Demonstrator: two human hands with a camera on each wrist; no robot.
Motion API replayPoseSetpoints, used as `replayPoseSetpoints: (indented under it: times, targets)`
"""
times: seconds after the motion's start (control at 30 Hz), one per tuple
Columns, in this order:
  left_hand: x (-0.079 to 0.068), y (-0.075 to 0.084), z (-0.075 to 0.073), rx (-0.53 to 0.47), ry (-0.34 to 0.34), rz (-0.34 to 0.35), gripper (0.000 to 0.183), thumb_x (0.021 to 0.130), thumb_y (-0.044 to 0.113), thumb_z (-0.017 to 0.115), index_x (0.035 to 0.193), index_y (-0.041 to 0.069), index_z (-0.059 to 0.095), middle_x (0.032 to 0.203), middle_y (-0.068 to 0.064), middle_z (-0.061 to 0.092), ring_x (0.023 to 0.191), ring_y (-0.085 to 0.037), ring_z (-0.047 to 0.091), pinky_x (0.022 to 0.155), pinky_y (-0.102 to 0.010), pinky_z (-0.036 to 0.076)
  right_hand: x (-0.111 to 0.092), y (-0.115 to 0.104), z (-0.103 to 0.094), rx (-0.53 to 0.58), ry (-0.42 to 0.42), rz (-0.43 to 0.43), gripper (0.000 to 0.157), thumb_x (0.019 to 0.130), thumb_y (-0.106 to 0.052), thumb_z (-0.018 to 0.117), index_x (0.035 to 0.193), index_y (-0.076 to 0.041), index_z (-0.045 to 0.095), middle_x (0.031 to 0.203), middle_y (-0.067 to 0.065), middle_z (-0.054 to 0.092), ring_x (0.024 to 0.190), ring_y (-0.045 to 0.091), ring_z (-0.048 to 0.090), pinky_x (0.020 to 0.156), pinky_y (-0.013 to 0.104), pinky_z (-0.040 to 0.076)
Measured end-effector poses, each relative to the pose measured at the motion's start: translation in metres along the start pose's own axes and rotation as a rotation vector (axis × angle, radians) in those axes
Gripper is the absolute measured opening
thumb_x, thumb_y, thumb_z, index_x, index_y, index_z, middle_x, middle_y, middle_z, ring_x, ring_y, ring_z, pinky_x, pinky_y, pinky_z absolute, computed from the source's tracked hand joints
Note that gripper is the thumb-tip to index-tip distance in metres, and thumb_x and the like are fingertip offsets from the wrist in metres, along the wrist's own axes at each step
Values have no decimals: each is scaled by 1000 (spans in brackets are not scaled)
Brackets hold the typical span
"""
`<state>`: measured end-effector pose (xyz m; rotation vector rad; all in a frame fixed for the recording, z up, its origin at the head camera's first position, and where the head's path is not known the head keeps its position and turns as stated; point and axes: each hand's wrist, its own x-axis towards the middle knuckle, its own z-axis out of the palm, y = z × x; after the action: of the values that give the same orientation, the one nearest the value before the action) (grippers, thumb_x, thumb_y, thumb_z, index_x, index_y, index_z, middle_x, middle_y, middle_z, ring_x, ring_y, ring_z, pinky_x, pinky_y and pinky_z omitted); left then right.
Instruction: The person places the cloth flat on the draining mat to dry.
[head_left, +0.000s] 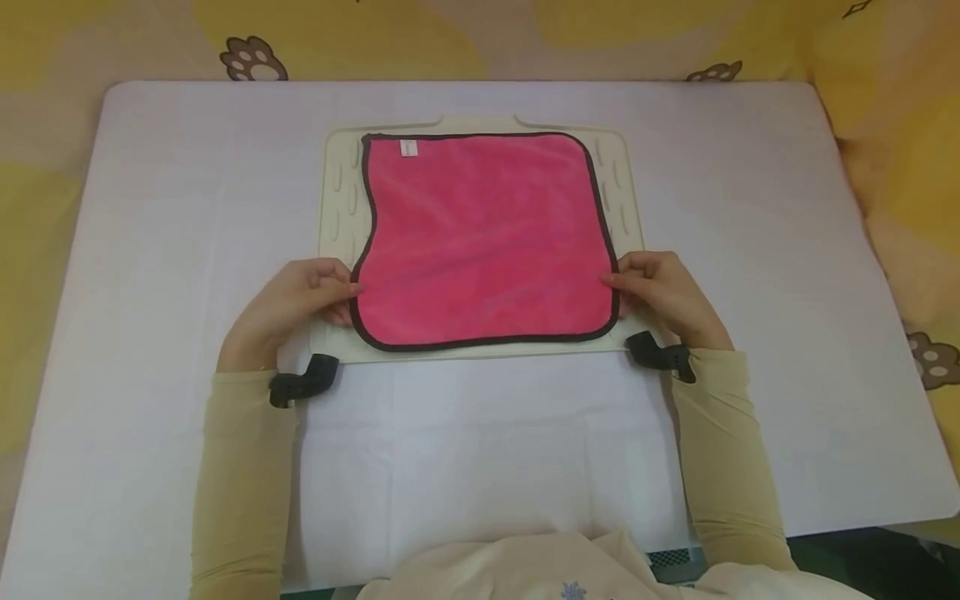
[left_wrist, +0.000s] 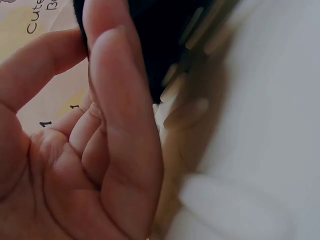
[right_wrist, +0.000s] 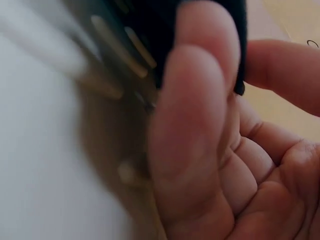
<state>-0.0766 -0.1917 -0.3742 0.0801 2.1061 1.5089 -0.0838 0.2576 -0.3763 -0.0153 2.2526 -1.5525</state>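
A pink cloth (head_left: 487,233) with a dark edging and a small white label (head_left: 408,147) is spread over a cream board (head_left: 341,208) with raised oval ridges. My left hand (head_left: 303,292) pinches the cloth's left edge between thumb and fingers, near its lower corner. At the opposite side, my right hand (head_left: 660,287) pinches the right edge at about the same height. In the left wrist view the fingers (left_wrist: 122,115) press against the dark cloth edge from below. The right wrist view likewise has fingers (right_wrist: 192,120) behind the dark edging, over the ridged board.
The board lies on a white-covered table (head_left: 480,467). Behind it hangs a yellow patterned cloth (head_left: 450,37) with paw prints. A black wrist device (head_left: 303,382) sits at the left cuff, another black device (head_left: 660,354) at the right one. The person's torso (head_left: 510,571) is at the near edge.
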Motion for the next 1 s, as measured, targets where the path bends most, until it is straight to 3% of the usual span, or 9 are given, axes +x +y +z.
replayPoseSetpoints:
  times: [0.1,0.33,0.47,0.63,0.77,1.0]
  targets:
    - [-1,1,-1,28,-10,-13,18,93,12,59,90,-5,55,65,-2,65,60,-14,63,64,-22,51,-2,0,-2,-3,-24,1,18,89,-13,66,79,1,61,52,7,57,50,15,57,64,24,40]
    - [-4,0,-3,67,39,-31,20,92,13,61,89,-6,59,65,-5,65,61,-18,64,65,-22,50,-2,0,-2,-29,-66,15,18,87,-13,68,82,3,61,54,6,60,50,15,60,57,22,45]
    - [-4,-1,-3,66,8,-25,22,92,13,61,94,-9,60,68,-4,66,61,-15,64,65,-22,52,-1,1,-2,-42,-83,12,21,87,-13,68,83,5,59,55,8,60,51,16,60,54,22,44]
    - [-3,2,-1,120,-67,-28,26,94,16,59,95,-10,62,70,-7,64,64,-17,64,67,-24,53,1,0,-4,8,-23,7,17,90,-14,65,86,2,65,59,7,61,53,17,60,58,23,49]
    - [-1,8,-3,161,-85,-58,30,95,21,58,93,-9,62,71,-10,63,65,-19,65,68,-25,54,5,-1,-6,68,39,0,13,91,-11,62,88,0,69,63,4,63,53,15,59,56,25,52]
    - [12,18,-10,205,-41,-128,33,94,27,59,96,-6,64,71,-6,64,66,-18,65,68,-24,53,21,-9,-4,-66,75,50,25,90,-20,65,94,4,69,63,3,62,54,16,59,63,24,49]
